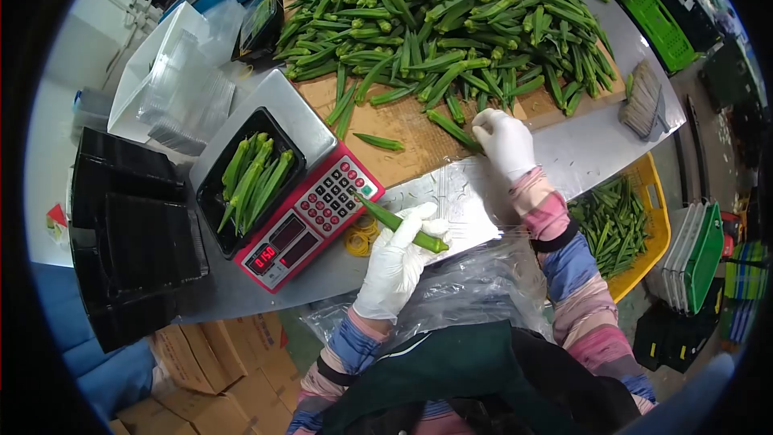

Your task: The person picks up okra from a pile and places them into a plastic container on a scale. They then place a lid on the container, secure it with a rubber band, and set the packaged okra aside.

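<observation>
My left hand (pixel 396 262), in a white glove, is closed around one green okra pod (pixel 400 225) near the right side of the red scale (pixel 302 225). My right hand (pixel 505 143), gloved too, has its fingers closed on the end of another okra pod (pixel 453 130) at the near edge of the okra pile (pixel 451 24). On the scale's plate rests a black tray (pixel 296 138) with several okra pods (pixel 254 181) in it. The display shows red digits that look like 0.150.
Black trays (pixel 149 242) are stacked at the left, near clear plastic lids (pixel 189 97). Yellow rubber bands (pixel 360 238) lie beside the scale. A brush (pixel 644 101) sits at the right. A yellow basket (pixel 656 209) holds more okra below the table edge.
</observation>
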Action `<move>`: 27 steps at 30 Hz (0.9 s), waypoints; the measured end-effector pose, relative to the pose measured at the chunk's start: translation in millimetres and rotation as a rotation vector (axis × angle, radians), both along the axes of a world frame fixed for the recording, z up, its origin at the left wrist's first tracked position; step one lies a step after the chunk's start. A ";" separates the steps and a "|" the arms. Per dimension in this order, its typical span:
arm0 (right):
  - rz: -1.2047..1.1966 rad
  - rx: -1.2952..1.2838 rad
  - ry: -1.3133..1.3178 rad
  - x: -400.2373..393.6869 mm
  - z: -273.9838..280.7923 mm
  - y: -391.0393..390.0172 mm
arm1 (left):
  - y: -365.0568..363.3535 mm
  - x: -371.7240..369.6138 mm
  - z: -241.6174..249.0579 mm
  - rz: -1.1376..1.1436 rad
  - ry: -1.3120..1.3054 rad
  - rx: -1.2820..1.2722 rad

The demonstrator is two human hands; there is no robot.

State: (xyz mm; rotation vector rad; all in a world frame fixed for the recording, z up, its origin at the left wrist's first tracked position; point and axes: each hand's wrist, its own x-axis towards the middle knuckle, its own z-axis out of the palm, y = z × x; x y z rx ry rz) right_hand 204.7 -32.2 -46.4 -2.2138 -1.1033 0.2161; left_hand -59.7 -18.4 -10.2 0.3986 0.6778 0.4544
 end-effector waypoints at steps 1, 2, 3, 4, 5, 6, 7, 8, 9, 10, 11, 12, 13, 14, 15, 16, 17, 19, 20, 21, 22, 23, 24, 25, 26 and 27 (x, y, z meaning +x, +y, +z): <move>-0.007 -0.024 0.008 0.4 5.0 -2.8 | 1.4 0.0 0.9 -0.005 0.010 -0.005; -0.016 -0.046 0.014 0.1 7.8 -5.3 | 2.3 0.2 1.3 -0.012 0.020 -0.008; 0.017 -0.076 -0.043 -1.0 3.6 -6.8 | 2.1 0.8 -0.4 -0.013 0.005 -0.011; 0.048 -0.106 -0.100 -2.5 -5.4 -8.2 | 1.3 1.7 -3.6 -0.016 -0.009 -0.013; 0.079 -0.137 -0.157 -2.6 -13.3 -8.8 | 0.2 2.5 -5.4 -0.020 -0.023 -0.014; 0.068 -0.128 -0.118 0.5 -17.9 -7.5 | -1.2 2.9 -5.3 -0.024 -0.032 -0.006; 0.058 -0.120 -0.078 5.7 -22.0 -5.0 | -2.7 2.7 -4.8 -0.027 -0.040 0.002; 0.049 -0.110 -0.037 10.1 -27.1 -2.6 | -3.2 2.0 -4.3 -0.029 -0.048 0.011; 0.021 0.007 0.052 13.2 -35.1 -0.8 | -2.0 0.7 -3.6 -0.025 -0.039 0.008; 0.032 0.047 0.336 11.1 -21.1 -0.2 | -0.8 -1.1 -3.1 -0.019 -0.029 0.003; 0.042 0.083 0.621 11.1 -4.7 -3.4 | -0.3 -2.7 -2.6 -0.014 -0.019 -0.003; 0.050 0.118 0.906 9.7 6.1 -5.9 | 0.3 -3.4 -2.4 -0.010 -0.016 -0.008; 0.118 0.245 1.016 6.6 4.8 -12.0 | 1.3 -3.1 -2.6 -0.007 -0.014 -0.013; 0.137 0.257 1.093 3.2 7.0 -18.4 | 1.9 -2.5 -2.7 -0.005 -0.013 -0.018; 0.156 0.268 1.170 -0.3 12.0 -25.4 | 1.8 -1.7 -2.1 -0.007 -0.011 -0.013; 0.173 0.279 1.248 -4.0 15.9 -32.0 | 1.2 -0.4 -1.2 -0.011 -0.008 -0.008; 0.164 0.293 1.288 -8.4 17.5 -36.9 | 0.6 0.6 -0.3 -0.014 -0.006 -0.004; 0.174 0.406 1.434 -18.2 14.6 -47.0 | -0.2 1.7 0.7 -0.008 -0.009 0.003; 0.180 0.465 1.506 -23.1 13.4 -51.4 | -0.2 2.1 1.0 -0.004 -0.010 0.008; 0.187 0.413 1.540 -27.4 17.0 -55.4 | 0.6 2.5 0.4 0.021 -0.061 0.014; 0.244 0.290 1.400 -36.4 23.5 -59.5 | 2.3 3.0 -1.2 0.044 -0.113 0.021; 0.296 0.168 1.256 -48.9 32.7 -62.7 | 3.6 3.7 -2.4 0.067 -0.166 0.025; 0.341 0.048 1.110 -58.6 42.5 -63.7 | 5.2 4.3 -2.9 0.079 -0.142 0.019; 0.481 -0.058 1.043 -64.4 52.1 -62.6 | 7.1 4.8 -3.4 0.089 -0.118 0.013; 0.454 -0.078 0.903 -61.1 55.7 -60.9 | 8.7 6.4 -3.5 0.099 -0.094 0.009; 0.426 -0.098 0.764 -53.4 59.1 -55.4 | 8.8 8.5 2.0 0.076 -0.047 0.010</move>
